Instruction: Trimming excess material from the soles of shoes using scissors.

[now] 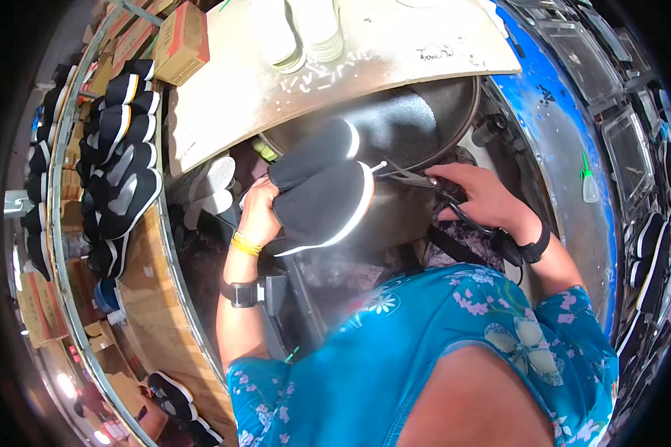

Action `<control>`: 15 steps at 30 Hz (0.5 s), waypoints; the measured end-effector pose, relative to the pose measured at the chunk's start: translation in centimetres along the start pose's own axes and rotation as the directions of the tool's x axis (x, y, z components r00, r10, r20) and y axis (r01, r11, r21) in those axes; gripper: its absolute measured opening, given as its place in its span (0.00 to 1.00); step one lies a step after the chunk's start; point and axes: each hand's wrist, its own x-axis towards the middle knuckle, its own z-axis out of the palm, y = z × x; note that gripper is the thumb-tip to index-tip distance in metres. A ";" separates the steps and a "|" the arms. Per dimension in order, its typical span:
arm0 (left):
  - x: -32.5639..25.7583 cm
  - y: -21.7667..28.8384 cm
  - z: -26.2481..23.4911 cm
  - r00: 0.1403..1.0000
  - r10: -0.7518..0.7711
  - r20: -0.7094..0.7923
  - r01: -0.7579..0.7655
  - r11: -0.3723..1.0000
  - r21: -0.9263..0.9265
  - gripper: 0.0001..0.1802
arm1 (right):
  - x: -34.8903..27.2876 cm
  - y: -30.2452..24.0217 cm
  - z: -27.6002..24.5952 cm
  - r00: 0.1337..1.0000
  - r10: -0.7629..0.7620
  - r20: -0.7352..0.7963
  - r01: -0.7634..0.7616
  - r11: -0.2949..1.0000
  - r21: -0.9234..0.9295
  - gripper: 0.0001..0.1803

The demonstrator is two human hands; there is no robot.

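The left hand (259, 211) clamps its fingers on black shoes (325, 203), the right hand (483, 195) curls around scissors (410, 179), near a dark bowl (451, 138).

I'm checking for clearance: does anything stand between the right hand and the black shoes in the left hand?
Only the scissors in the right hand and a small white piece by one toe stand between it and the black shoes in the left hand. I see nothing else in that gap.

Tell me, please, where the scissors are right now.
In the head view, the scissors are just right of centre, in the right hand, pointing left toward the black shoes held in the left hand.
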 end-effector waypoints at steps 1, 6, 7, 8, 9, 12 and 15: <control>0.1 -0.1 0.1 1.000 0.003 0.006 -0.003 1.000 -0.004 0.14 | 0.0 -0.7 0.0 0.983 -0.177 -0.051 0.173 0.982 -0.070 0.33; 0.3 -1.8 1.7 0.997 -0.056 -0.060 0.069 0.966 0.250 0.06 | 0.3 -0.9 0.0 0.997 -0.070 0.018 0.071 0.996 -0.060 0.29; 0.3 -2.1 2.0 0.996 -0.062 -0.064 0.076 0.965 0.251 0.06 | 0.1 -0.6 -0.1 0.999 0.001 0.054 0.002 0.999 -0.051 0.28; 0.4 -2.3 2.3 0.993 -0.070 -0.095 0.089 0.973 0.214 0.09 | -0.2 -0.4 -0.1 0.993 0.072 0.090 -0.068 0.997 -0.044 0.27; 0.3 -2.4 2.4 0.989 -0.080 -0.126 0.101 0.979 0.177 0.13 | -0.5 -0.1 0.0 0.993 0.065 0.096 -0.061 0.997 -0.044 0.27; -1.4 -5.9 4.3 0.941 -0.317 -0.118 0.277 0.923 -0.268 0.10 | -0.7 -0.1 0.5 0.958 0.237 0.161 -0.232 0.971 -0.051 0.26; -1.6 -4.0 3.3 0.787 -0.601 0.139 0.268 0.131 -0.955 0.24 | 0.0 -1.7 1.2 0.979 0.169 0.116 -0.171 0.985 0.004 0.27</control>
